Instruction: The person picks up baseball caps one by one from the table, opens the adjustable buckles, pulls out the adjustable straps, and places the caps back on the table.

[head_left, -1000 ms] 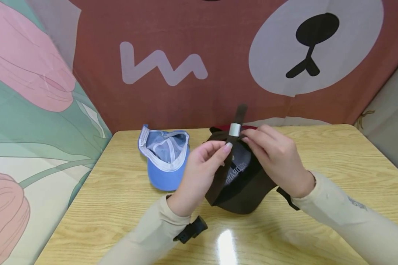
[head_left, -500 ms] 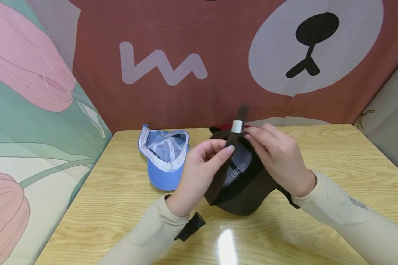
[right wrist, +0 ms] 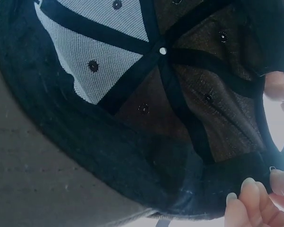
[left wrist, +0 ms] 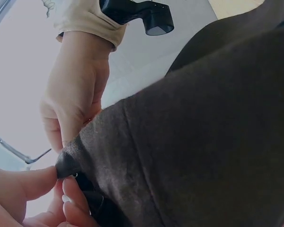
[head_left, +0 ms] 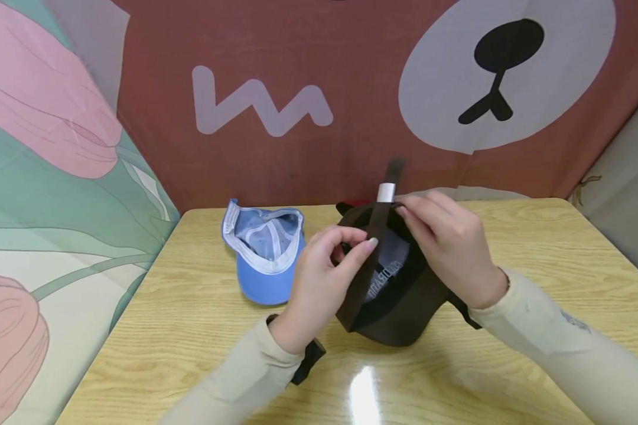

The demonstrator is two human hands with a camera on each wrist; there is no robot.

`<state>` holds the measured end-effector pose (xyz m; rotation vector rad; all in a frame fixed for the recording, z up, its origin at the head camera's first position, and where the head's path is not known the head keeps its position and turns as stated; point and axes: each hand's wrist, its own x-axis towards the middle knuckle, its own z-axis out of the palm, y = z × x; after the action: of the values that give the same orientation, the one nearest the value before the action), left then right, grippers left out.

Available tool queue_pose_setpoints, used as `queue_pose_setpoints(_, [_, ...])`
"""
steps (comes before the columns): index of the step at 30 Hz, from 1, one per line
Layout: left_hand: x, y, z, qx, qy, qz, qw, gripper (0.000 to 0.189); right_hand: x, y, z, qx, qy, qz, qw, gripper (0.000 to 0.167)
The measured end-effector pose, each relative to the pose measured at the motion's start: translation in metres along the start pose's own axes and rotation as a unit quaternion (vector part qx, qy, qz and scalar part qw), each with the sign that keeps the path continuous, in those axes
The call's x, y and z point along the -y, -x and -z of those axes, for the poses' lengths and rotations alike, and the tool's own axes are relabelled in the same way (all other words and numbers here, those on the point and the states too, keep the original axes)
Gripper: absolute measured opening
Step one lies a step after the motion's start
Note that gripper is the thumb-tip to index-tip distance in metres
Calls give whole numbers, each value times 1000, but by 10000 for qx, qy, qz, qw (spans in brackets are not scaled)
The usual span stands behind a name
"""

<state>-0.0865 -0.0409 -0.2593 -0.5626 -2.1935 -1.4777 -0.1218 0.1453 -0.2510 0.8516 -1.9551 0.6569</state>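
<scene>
A dark brown baseball cap (head_left: 404,319) is held over the table with its inside facing me. At its back, an adjustment strap (head_left: 378,221) runs through a silver buckle (head_left: 386,192), and the strap's tail sticks up above. Thumb and index finger of my left hand (head_left: 324,271) pinch the strap below the buckle. My right hand (head_left: 452,248) pinches the cap's back edge beside the buckle. In the right wrist view, the cap's lining (right wrist: 189,109) shows dark seam tape and eyelets. Brown cap fabric (left wrist: 180,137) fills much of the left wrist view.
A blue cap (head_left: 266,286) lies upside down on the wood-grain table (head_left: 181,330), left of my hands. Something red (head_left: 360,202) peeks out behind the brown cap. A printed backdrop (head_left: 276,165) hangs along the table's far edge.
The buckle and strap tail have shifted a little up and to the right. My left hand has moved slightly right with the strap, my right hand slightly up; both keep their pinch.
</scene>
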Motion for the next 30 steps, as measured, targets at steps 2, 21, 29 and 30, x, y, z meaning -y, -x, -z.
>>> queue_pose_setpoints(2, [1,0,0,40,94,70,9999,9,0,0,0,8,33,5,10000,49])
queue_pose_setpoints(21, [1,3,0,136,238,6,9996,8,-3,0,1,-153,29,-122,9998,52])
queue_pose_setpoints(29, [2,5,0,127,358,24,9993,7,-3,0,2,-132,62,-200,9997,53])
queue_pose_setpoints(30, [1,5,0,122,375,21,9992,7,-3,0,2,-134,56,-201,9997,53])
